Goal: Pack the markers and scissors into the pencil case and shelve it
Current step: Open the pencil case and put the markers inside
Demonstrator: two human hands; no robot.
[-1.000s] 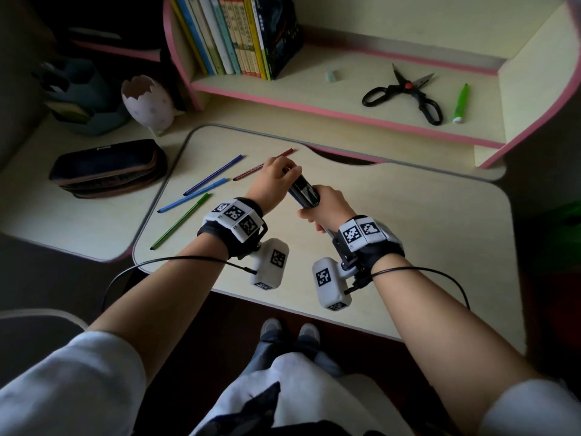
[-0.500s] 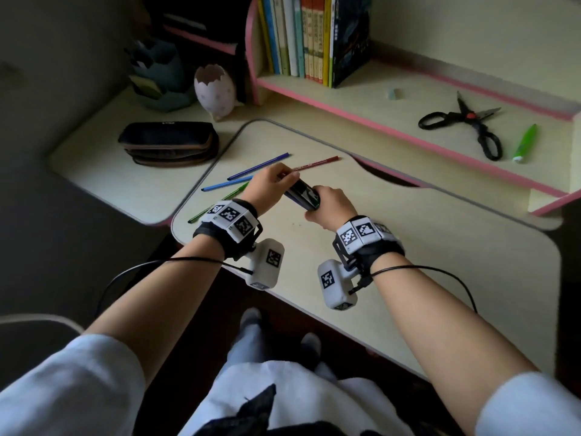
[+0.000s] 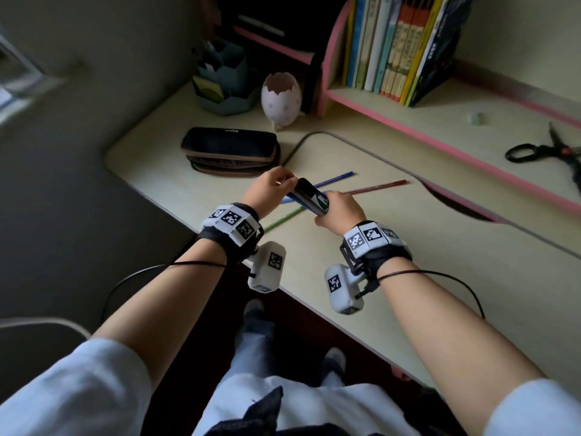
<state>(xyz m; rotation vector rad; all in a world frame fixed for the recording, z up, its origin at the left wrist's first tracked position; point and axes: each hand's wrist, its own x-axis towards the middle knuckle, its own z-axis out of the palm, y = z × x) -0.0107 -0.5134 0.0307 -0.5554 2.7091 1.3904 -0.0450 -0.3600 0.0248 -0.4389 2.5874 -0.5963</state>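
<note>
Both hands hold a thick black marker (image 3: pixel 309 196) just above the desk. My left hand (image 3: pixel 270 191) pinches its far end and my right hand (image 3: pixel 338 209) is wrapped around its near end. Under and beyond the hands lie thin markers: a blue one (image 3: pixel 336 177), a red one (image 3: pixel 377 187) and a green one (image 3: pixel 283 220). A second blue marker is mostly hidden by the hands. The dark pencil case (image 3: pixel 229 146) lies shut on the desk, left of and behind my hands. Black scissors (image 3: pixel 550 151) lie on the low shelf at the far right.
A white egg-shaped cup (image 3: pixel 281 99) and a teal desk organiser (image 3: pixel 223 80) stand behind the pencil case. A row of books (image 3: pixel 399 45) fills the shelf's left end, with a small eraser (image 3: pixel 478 118) further right. The desk's near edge (image 3: pixel 314 305) runs under my wrists.
The view has swung left and closer, so the pencil case now sits near the middle and the scissors at the right edge. Both hands keep their hold on the black marker.
</note>
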